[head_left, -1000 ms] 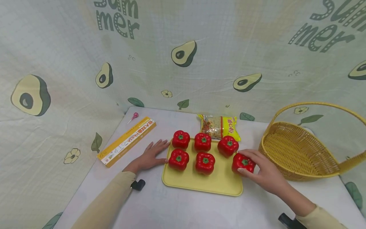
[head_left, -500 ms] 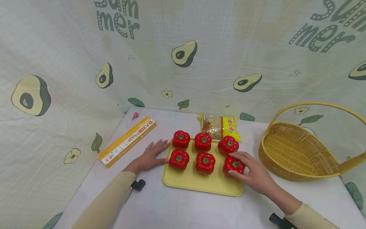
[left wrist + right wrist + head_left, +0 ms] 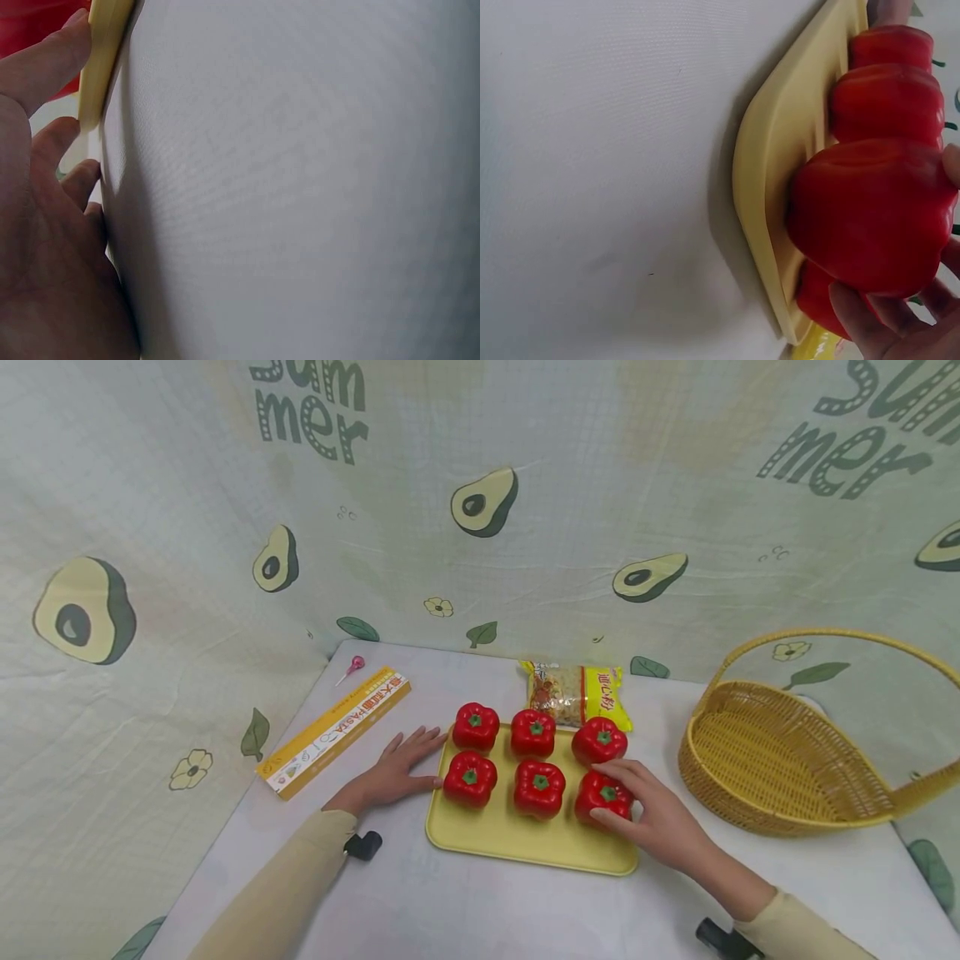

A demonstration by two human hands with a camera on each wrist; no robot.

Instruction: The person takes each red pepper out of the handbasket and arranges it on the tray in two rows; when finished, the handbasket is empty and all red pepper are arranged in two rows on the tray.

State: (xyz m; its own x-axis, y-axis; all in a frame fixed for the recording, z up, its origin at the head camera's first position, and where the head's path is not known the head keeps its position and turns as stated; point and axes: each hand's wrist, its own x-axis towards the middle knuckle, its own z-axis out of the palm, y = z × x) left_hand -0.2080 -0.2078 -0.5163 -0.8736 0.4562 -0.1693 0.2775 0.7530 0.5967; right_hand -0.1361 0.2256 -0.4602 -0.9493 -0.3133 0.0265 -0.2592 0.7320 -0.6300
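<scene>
Several red bell peppers with green stems stand in two rows on a yellow tray [image 3: 487, 839]. My right hand [image 3: 656, 814] holds the near-right bell pepper [image 3: 596, 806], its thumb on the near side and fingers on the far side. In the right wrist view that same bell pepper [image 3: 870, 217] is over the tray's right end, with others behind it. At the tray's left edge lies my left hand [image 3: 393, 772], fingers spread and straight. Its thumb touches the tray rim [image 3: 105, 60] in the left wrist view.
A yellow wicker basket [image 3: 780, 752] with a tall handle stands on the right. Behind the tray lies a bag of pasta [image 3: 570, 693]. On the left are a long pasta box [image 3: 333, 732] and a pink lollipop [image 3: 356, 662]. A printed cloth hangs behind the table.
My right hand has moved left with its bell pepper, from the tray's right edge to a spot further inside, in line with the near row. The left hand stays put.
</scene>
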